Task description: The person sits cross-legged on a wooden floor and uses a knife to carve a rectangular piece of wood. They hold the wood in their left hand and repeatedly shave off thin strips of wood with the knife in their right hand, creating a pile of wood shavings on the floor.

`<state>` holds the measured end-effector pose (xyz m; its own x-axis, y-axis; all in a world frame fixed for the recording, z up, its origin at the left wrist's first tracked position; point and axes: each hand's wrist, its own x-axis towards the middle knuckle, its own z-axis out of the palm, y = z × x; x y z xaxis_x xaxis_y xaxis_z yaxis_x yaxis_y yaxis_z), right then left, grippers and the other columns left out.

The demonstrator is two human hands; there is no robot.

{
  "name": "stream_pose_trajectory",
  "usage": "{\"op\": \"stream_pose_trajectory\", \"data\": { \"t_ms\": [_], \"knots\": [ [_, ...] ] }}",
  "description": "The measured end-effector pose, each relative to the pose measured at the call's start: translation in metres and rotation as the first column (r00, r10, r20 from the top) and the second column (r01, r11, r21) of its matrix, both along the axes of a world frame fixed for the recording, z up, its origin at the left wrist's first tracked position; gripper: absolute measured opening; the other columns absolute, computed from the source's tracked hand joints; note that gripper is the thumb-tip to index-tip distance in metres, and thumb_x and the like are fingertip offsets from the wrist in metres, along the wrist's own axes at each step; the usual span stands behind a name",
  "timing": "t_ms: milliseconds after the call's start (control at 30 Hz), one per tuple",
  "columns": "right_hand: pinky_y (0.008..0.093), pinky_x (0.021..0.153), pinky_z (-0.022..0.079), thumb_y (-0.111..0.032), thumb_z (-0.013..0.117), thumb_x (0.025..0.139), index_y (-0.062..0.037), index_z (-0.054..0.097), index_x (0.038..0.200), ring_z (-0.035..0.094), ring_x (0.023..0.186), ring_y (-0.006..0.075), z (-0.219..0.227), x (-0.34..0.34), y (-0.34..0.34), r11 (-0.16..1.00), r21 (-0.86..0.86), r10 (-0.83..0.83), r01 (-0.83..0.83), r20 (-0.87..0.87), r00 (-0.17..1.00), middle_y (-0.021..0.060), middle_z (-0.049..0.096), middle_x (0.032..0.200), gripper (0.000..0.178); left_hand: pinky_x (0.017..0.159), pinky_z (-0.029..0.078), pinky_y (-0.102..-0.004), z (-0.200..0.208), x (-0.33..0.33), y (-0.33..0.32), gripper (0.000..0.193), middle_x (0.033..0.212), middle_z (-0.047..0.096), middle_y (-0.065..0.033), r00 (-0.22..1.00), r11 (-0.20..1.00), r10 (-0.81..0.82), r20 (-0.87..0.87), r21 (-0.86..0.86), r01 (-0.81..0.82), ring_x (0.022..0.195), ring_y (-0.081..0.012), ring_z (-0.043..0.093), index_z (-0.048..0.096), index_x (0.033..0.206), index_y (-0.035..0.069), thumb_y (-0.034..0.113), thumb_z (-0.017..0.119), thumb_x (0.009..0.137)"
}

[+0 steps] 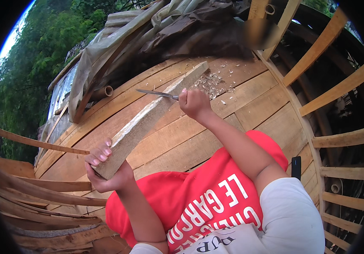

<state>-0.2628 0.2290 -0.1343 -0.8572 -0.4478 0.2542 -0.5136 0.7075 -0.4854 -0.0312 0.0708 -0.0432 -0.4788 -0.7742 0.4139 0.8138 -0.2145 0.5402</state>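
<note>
A long squared piece of wood [142, 122] slants from the lower left up toward the far middle, its upper edge pale and freshly cut. Wrapped round its near end is my left hand [110, 169], the thumb hidden in part. My right hand [195, 103] is closed round the handle of a knife [156, 92], most of the handle hidden in the fist. The thin blade points left and lies across the upper part of the wood.
Curled wood shavings [212, 84] lie on the plank floor [249, 97] by the wood's far end. Wooden slats [343, 172] rail the right side, and a stack of boards [51, 211] lies at left. Plastic sheeting [122, 25] and a bamboo pole [103, 92] stand beyond.
</note>
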Motion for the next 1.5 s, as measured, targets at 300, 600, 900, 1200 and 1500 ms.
{"op": "stream_pose_trajectory", "data": {
  "t_ms": [300,600,900,1200,1500],
  "knots": [
    [0.0545,0.072,0.055,-0.032,0.036,0.096,-0.0014,0.071,0.071,0.068,0.074,0.0448,-0.007,-0.022,0.017,0.989,0.075,-0.130,0.129,0.017,0.991,0.0235,0.069,0.076,0.053,0.092,0.040,-0.0417,0.004,0.003,-0.002,0.025,0.069,0.050,-0.0015,0.999,0.999,-0.036,0.000,-0.026,0.036,0.074,-0.0178,0.051,0.051,0.076,0.013,0.023,0.039,0.095],
    [0.0537,0.075,0.055,-0.033,0.034,0.096,-0.0003,0.072,0.073,0.069,0.078,0.0438,-0.020,-0.047,0.033,0.950,0.076,-0.308,0.303,0.063,0.949,0.0245,0.069,0.079,0.055,0.088,0.039,-0.0402,0.008,-0.001,0.004,0.026,0.070,0.049,-0.0008,1.000,1.000,-0.020,0.023,-0.017,0.021,0.073,-0.0165,0.050,0.048,0.076,0.015,0.026,0.035,0.096],
    [0.0536,0.076,0.055,-0.033,0.033,0.097,0.0004,0.072,0.077,0.069,0.082,0.0437,-0.031,-0.066,0.051,0.937,0.136,-0.331,0.321,0.060,0.942,0.0262,0.070,0.085,0.056,0.087,0.038,-0.0396,0.012,0.002,0.004,0.024,0.070,0.049,-0.0005,0.999,0.993,-0.049,0.012,-0.105,0.050,0.072,-0.0165,0.049,0.046,0.078,0.016,0.027,0.034,0.096],
    [0.0550,0.079,0.053,-0.033,0.034,0.098,0.0036,0.071,0.080,0.068,0.085,0.0446,-0.036,-0.067,0.051,0.966,0.076,-0.254,0.246,0.135,0.958,0.0285,0.069,0.088,0.055,0.088,0.038,-0.0396,0.010,0.000,-0.001,0.024,0.070,0.049,-0.0007,0.998,0.996,-0.068,-0.014,-0.053,0.067,0.072,-0.0166,0.049,0.048,0.077,0.015,0.026,0.037,0.095],
    [0.0550,0.076,0.054,-0.031,0.036,0.097,0.0005,0.070,0.074,0.067,0.077,0.0465,-0.009,-0.034,0.033,0.976,0.063,-0.214,0.210,0.057,0.975,0.0274,0.068,0.078,0.053,0.088,0.038,-0.0392,0.009,-0.003,0.005,0.024,0.071,0.050,0.0001,0.997,0.992,-0.079,-0.005,-0.102,0.078,0.073,-0.0163,0.049,0.047,0.077,0.016,0.027,0.037,0.095]
  ]
}}
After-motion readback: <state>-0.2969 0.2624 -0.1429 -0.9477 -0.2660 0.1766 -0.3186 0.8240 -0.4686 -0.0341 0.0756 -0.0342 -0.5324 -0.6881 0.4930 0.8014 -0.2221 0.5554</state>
